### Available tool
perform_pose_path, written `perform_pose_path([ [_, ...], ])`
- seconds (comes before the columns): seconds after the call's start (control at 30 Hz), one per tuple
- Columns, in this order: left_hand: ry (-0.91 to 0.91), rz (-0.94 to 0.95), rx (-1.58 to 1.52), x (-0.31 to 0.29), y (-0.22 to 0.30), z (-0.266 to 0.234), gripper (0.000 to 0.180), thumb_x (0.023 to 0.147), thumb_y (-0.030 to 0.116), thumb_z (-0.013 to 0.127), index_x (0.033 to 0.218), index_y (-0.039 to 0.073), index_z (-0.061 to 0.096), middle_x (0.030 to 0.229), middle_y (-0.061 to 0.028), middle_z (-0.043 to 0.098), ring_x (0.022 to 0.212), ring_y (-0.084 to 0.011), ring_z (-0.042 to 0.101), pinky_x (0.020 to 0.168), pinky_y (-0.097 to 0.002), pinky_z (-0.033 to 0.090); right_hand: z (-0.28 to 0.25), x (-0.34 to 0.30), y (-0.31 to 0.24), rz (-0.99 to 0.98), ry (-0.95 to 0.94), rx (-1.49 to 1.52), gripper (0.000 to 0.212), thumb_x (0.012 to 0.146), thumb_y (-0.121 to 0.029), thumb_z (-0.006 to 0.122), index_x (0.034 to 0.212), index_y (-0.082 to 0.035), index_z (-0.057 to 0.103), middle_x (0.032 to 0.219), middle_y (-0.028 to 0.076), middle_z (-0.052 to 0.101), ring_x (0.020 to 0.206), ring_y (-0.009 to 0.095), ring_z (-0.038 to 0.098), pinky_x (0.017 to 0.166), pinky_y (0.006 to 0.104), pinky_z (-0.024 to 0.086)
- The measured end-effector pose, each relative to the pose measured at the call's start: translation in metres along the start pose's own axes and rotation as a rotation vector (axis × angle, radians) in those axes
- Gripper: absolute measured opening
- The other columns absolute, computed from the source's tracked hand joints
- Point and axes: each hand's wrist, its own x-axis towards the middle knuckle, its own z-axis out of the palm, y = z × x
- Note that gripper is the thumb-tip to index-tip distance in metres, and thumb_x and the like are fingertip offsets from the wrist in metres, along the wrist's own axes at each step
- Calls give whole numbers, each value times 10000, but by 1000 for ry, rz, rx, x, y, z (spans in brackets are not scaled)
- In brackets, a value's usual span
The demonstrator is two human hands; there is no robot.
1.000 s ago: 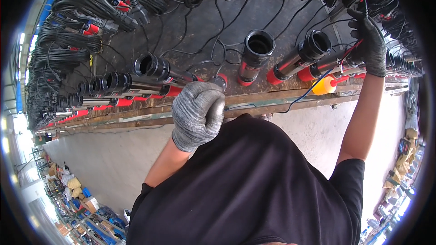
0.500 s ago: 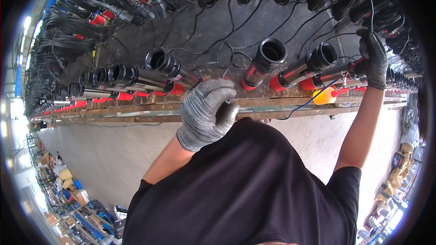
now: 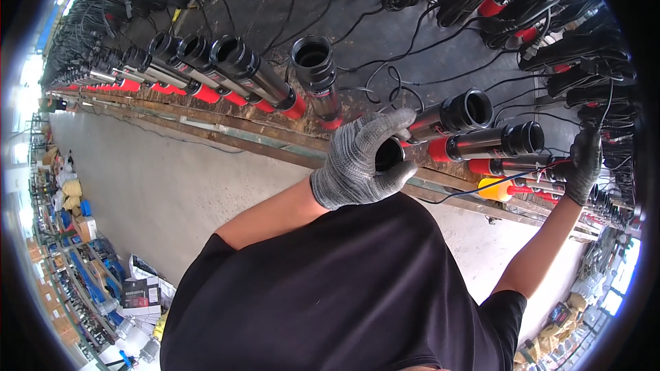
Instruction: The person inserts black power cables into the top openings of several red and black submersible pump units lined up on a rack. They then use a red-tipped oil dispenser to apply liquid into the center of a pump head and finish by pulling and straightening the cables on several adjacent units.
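Now closing around the open black mouth of a red-banded pump tube (image 3: 440, 148) on the counter (image 3: 227, 134), the left hand (image 3: 364, 161) is gripping it, while the right hand (image 3: 584, 165) is clutching a blue cable (image 3: 481, 189) just beyond that tube.

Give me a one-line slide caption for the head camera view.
Left hand in a grey glove grips the black end of a pump tube while the right hand reaches among the black cables.

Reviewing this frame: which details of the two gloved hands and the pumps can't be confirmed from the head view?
- Left hand: its glove covers the open end of the pump it grips; the body behind is hidden.
- Right hand: what it holds is unclear, warped near the rim among black cables.
- Yellow part: half hidden behind the pumps.
- Far pumps: too small.
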Motion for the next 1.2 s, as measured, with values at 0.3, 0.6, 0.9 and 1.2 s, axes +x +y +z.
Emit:
perform_pose_path([
  [0.3, 16, 2, -20, 1, -2, 1, 663, 808, 196, 835, 1389, 16, 571, 958, -115, 708, 781, -235, 706, 699, -343, 573, 4, 0, -4, 37, -44, 121, 512, 1045, -402, 617, 1371, -9, 565, 780, -46, 489, 536, 48, 312, 470, 204, 242],
  [0.6, -19, -32, -2, 3, -2, -1, 710, 785, 143, 862, 1410, 6, 555, 1001, -108, 720, 829, -239, 690, 767, -347, 566, 5, 0, -3, -35, 14, 48, 349, 1004, -373, 700, 1161, -62, 672, 881, -12, 667, 562, 55, 391, 501, 192, 275],
  [0.9, 3, -20, 44, 8, -5, 0, 637, 807, 154, 840, 1361, -9, 570, 1031, -121, 722, 889, -260, 712, 835, -373, 578, 20, -15, -5, -185, -126, -206, 455, 1022, -384, 640, 1273, -7, 676, 964, 5, 698, 585, 27, 400, 511, 195, 275],
  [1.2, -6, -50, 173, 46, -25, 1, 467, 896, 235, 797, 1290, 43, 636, 1052, -89, 712, 948, -221, 675, 886, -360, 539, 40, -27, -18, -155, -5, -30, 303, 986, -224, 677, 1198, -9, 712, 943, 32, 731, 565, 47, 472, 504, 200, 333],
])
